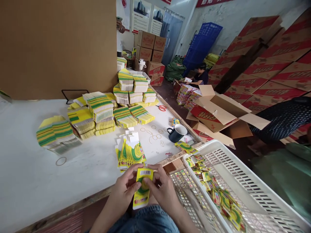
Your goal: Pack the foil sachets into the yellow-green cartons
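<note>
Table: smooth white top, faintly marked, with rough wooden edging. Mug: dark, glossy outside, pale inside. Basket: white slotted plastic. Flat packs: printed card, slightly glossy. Open carton: matt brown cardboard. Shorts: blue denim cloth.

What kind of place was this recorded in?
Probably a small packing workshop: flat printed cartons stand in bundles on the worktable, a white plastic crate holds small yellow-green packets, and printed cardboard boxes are stacked along the wall.
</note>
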`<state>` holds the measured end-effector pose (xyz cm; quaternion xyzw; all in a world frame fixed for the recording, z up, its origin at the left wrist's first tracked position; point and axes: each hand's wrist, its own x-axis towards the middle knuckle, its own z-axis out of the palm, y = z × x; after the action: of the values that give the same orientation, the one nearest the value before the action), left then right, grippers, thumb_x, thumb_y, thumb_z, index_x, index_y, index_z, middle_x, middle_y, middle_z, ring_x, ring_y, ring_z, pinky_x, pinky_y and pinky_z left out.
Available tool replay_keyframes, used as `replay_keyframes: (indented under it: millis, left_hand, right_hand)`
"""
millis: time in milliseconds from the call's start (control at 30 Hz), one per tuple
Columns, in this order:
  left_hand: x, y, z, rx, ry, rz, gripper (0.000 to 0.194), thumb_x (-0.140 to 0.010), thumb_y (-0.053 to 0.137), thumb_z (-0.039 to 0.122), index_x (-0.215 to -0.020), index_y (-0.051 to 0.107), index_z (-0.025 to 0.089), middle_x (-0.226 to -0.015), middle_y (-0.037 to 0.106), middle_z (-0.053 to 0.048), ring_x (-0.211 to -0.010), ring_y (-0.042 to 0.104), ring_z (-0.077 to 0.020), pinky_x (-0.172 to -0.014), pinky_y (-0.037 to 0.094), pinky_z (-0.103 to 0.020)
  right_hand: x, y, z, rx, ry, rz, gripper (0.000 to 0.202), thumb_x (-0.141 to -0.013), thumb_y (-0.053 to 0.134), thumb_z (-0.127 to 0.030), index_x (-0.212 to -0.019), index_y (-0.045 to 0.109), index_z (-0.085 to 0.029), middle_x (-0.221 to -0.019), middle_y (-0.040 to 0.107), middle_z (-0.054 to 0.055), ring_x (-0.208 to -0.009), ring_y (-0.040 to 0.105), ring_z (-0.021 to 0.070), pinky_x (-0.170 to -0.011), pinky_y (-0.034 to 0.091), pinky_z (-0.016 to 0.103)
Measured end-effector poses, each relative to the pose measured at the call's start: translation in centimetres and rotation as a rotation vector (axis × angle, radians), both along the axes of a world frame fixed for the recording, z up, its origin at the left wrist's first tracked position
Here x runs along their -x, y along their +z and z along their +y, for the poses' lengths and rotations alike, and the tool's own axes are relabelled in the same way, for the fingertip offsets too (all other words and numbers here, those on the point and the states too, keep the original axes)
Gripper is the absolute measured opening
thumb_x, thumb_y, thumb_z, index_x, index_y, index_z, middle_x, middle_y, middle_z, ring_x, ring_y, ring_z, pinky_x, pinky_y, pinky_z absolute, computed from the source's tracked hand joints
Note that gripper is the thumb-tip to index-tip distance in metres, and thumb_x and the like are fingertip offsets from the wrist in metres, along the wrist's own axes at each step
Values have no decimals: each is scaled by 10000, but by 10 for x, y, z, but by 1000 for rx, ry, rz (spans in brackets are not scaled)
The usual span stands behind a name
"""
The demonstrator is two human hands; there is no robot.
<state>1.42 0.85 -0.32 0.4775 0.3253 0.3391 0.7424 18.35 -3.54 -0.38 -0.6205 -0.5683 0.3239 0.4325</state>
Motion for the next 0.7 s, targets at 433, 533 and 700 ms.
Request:
replay_keyframes:
  millis: [433,533,700]
  left_hand:
    - [-22,0,6,-348,158,264,518,-830,655,297,-1333,534,323,-1448,510,-57,-1368,400,-281,-1155,262,-421]
    - [-11,-23,25,-531,214,459,410,-815,655,295,-1225,638,288,-1393,569,-66,-1374,389,-300,-1181,178,-472]
    - [3,-48,32,-668,140,725,305,-835,607,318,-1122,688,248,-1361,602,-90,-1314,476,-315,-1154,228,-552]
  right_hand:
    - [-113,51,-24,-307,-664,-746,344,-852,583,-459,-1066,721,-228,-1088,609,149,-1003,542,336,-928,368,522]
    - [-154,29,-7,-103,-702,-807,521,-815,563,-553,-1203,633,-212,-1051,602,152,-1008,528,346,-882,389,497]
    - [-173,-34,33,97,-834,-555,696,-767,532,-608,-1258,511,-115,-907,618,156,-1009,527,374,-762,420,430]
